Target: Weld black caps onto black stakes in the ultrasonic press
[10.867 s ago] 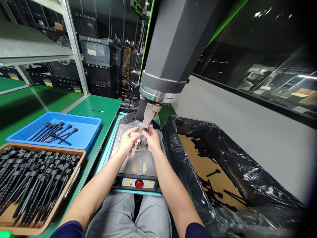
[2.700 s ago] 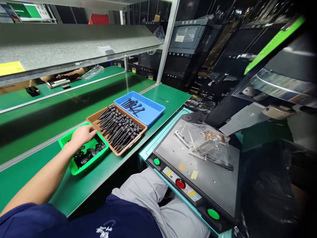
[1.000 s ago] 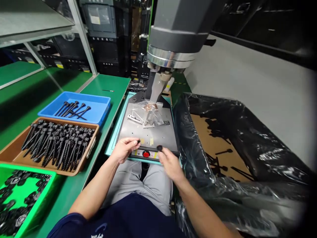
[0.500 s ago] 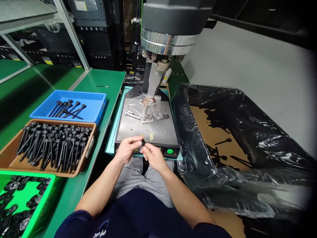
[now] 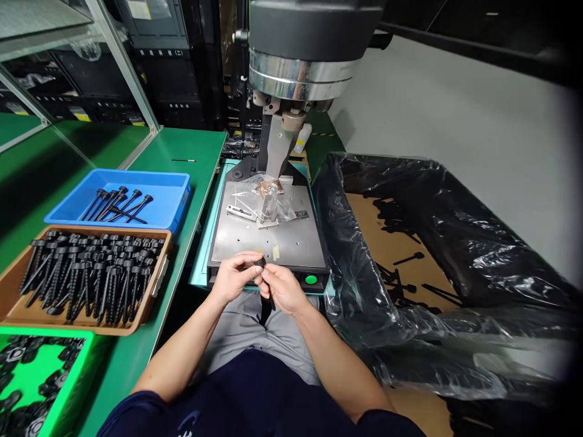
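Observation:
My left hand (image 5: 234,276) and my right hand (image 5: 283,288) meet over my lap, just in front of the press machine's grey base plate (image 5: 255,240). Both are closed in a pinch on a small black part (image 5: 263,266) between the fingertips; a thin black shaft (image 5: 270,300) hangs down from my right hand. Behind them on the plate stands a small metal fixture (image 5: 268,203) wrapped in clear plastic, under the machine's horn (image 5: 277,149).
On the green bench to the left sit a brown tray (image 5: 157,282) of black screws, a blue tray (image 5: 173,188) with several screws and a green tray (image 5: 68,382) of small black parts. A black-bag-lined cardboard box (image 5: 359,206) stands at the right. A green button (image 5: 311,280) shows on the machine's front.
My hands were apart at the machine's front edge a second ago; they have come together, drawn slightly toward me, and now both pinch the black part.

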A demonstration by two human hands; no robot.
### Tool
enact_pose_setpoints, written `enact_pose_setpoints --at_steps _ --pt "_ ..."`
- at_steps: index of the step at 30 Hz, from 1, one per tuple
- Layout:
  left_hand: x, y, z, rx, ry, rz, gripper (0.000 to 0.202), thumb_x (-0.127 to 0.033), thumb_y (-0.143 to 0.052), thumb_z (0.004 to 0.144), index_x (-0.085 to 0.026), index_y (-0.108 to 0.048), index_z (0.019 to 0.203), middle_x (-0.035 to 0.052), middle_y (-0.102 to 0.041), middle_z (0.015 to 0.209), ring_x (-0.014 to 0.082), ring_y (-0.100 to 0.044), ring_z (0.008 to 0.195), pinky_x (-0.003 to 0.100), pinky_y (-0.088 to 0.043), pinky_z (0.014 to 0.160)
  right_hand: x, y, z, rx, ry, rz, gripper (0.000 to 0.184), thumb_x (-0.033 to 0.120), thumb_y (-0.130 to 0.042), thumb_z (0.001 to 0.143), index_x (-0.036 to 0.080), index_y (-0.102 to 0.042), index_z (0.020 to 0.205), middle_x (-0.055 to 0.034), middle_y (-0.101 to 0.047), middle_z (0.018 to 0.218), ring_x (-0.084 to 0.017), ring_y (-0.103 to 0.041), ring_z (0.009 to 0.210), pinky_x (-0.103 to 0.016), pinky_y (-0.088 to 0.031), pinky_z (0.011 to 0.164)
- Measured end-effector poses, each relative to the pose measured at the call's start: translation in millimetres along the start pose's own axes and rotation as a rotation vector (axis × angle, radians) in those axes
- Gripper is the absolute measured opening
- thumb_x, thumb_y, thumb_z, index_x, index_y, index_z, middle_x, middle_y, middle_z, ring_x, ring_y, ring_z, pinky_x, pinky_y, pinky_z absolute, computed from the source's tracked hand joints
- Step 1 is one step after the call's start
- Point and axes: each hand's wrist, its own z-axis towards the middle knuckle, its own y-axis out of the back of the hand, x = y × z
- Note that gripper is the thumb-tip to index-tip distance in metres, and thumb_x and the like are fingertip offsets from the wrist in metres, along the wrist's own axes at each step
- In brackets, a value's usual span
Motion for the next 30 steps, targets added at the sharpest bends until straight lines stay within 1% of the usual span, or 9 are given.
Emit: enact_pose_setpoints --at_steps 5,9,15,18,20,22,25,28,30 --pt "-5 -1.0 9 0.060 -0.126 0.163 0.025 -0.033 -0.074 0.075 -0.019 -0.077 0.095 0.0115 -0.066 0.113 0.0255 -0.063 0.105 0.042 -0.047 0.097 5 4 10 0.010 0.039 0.107 0.034 0.048 -0.070 0.082 0.018 -0.067 0.097 -0.0009 -0.057 0.071 -0.012 -0.052 0.061 -0.024 -0.044 0.053" --pt "-4 1.5 23 0.138 -0.127 0.190 0.028 -0.034 -0.076 0.073 -0.019 -0.075 0.097 0.0122 -0.062 0.120 0.0269 -0.059 0.113 0.042 -0.045 0.100 9 12 16 -0.061 0.040 0.103 0.033 0.043 -0.075 0.078 0.018 -0.067 0.099 -0.0010 -0.059 0.074 -0.011 -0.052 0.059 -0.024 -0.044 0.052" --pt "7 16.8 89 -0.223 -0.116 -0.040 0.052 -0.035 -0.076 0.072 -0.017 -0.062 0.118 0.0144 -0.061 0.127 0.0249 -0.057 0.117 0.043 -0.041 0.104 17 33 37 -0.282 0.060 0.099 0.043 0.042 -0.084 0.066 0.019 -0.065 0.097 -0.0033 -0.066 0.083 -0.013 -0.059 0.068 -0.028 -0.052 0.063" --pt "4 16.5 123 -0.193 -0.080 -0.143 0.059 -0.034 -0.079 0.068 -0.016 -0.059 0.120 0.0165 -0.057 0.133 0.0247 -0.054 0.122 0.041 -0.039 0.105 19 40 60 -0.353 0.079 0.100 0.047 0.043 -0.086 0.062 0.020 -0.064 0.097 -0.0019 -0.066 0.081 -0.014 -0.060 0.069 -0.032 -0.054 0.065" --pt "0 13.7 135 -0.138 -0.063 -0.170 0.059 -0.032 -0.081 0.065 -0.015 -0.060 0.117 0.0157 -0.063 0.123 0.0241 -0.057 0.117 0.041 -0.041 0.102 20 44 76 -0.394 0.098 0.107 0.048 0.041 -0.086 0.062 0.021 -0.063 0.098 -0.0011 -0.065 0.080 -0.014 -0.060 0.069 -0.033 -0.055 0.066" --pt "-4 10.9 138 -0.100 -0.058 -0.184 0.056 -0.032 -0.082 0.064 -0.013 -0.061 0.112 0.0112 -0.070 0.103 0.0216 -0.064 0.102 0.039 -0.045 0.095 20 47 89 -0.396 0.087 0.106 0.042 0.039 -0.084 0.064 0.021 -0.063 0.096 -0.0012 -0.065 0.080 -0.014 -0.060 0.068 -0.034 -0.056 0.068" --pt "-12 6.7 134 -0.058 -0.053 -0.241 0.053 -0.032 -0.081 0.065 -0.012 -0.061 0.109 0.0016 -0.066 0.079 0.0151 -0.066 0.077 0.034 -0.051 0.081 19 48 101 -0.303 0.040 0.098 0.033 0.036 -0.082 0.067 0.020 -0.064 0.090 -0.0019 -0.065 0.080 -0.014 -0.060 0.066 -0.036 -0.056 0.070" --pt "-25 -0.1 130 -0.024 -0.063 -0.298 0.060 -0.030 -0.081 0.065 -0.014 -0.056 0.117 -0.0027 -0.062 0.074 0.0108 -0.063 0.063 0.025 -0.051 0.062 19 42 109 -0.165 0.051 0.116 0.037 0.037 -0.082 0.068 0.020 -0.065 0.097 -0.0017 -0.065 0.082 -0.014 -0.060 0.067 -0.037 -0.055 0.072" --pt "-34 -6.0 128 -0.009 -0.047 -0.331 0.070 -0.029 -0.082 0.065 -0.015 -0.050 0.126 -0.0036 -0.060 0.075 0.0101 -0.061 0.058 0.021 -0.047 0.050 21 36 114 -0.110 0.124 0.130 0.041 0.039 -0.082 0.068 0.021 -0.064 0.100 -0.0014 -0.065 0.085 -0.015 -0.061 0.070 -0.037 -0.055 0.073"
